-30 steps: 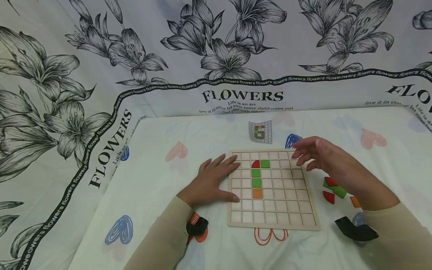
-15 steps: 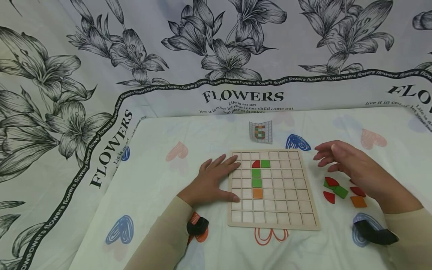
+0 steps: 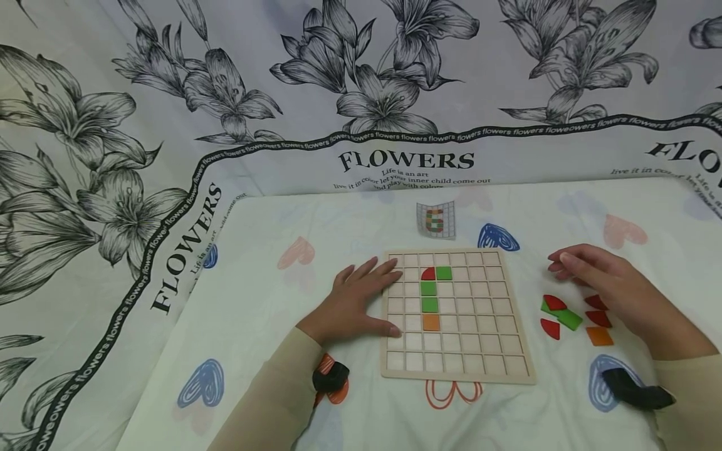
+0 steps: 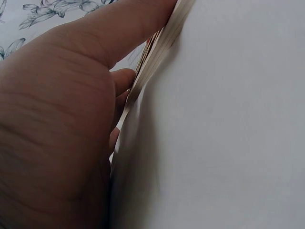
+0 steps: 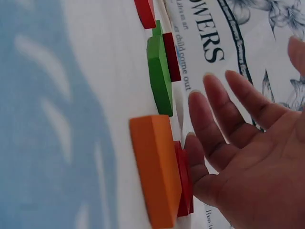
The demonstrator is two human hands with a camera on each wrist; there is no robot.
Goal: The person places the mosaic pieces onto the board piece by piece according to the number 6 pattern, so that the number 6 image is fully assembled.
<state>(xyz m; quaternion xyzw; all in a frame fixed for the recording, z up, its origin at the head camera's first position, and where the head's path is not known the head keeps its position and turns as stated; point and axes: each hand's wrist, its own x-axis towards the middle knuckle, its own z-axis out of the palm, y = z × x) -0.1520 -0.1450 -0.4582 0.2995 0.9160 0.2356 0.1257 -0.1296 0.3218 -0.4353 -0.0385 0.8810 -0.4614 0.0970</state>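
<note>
My left hand rests with spread fingers on the left edge of a wooden grid board; the left wrist view shows its thumb along the board's side. In the board's cells lie a red quarter-round piece, several green squares and an orange square. Right of the board, my right hand hovers, fingers loosely bent and holding nothing. Close by lie loose red pieces, green pieces and an orange square block. In the right wrist view, the hand appears beside these blocks.
A small printed pattern card lies behind the board. White cloth with heart prints covers the surface. Behind rises a flower-printed cloth. Black bands are at both wrists.
My right hand has moved right, from over the board's far right corner to beside the loose pieces, uncovering several of them. The left hand and the pieces on the board stay put.
</note>
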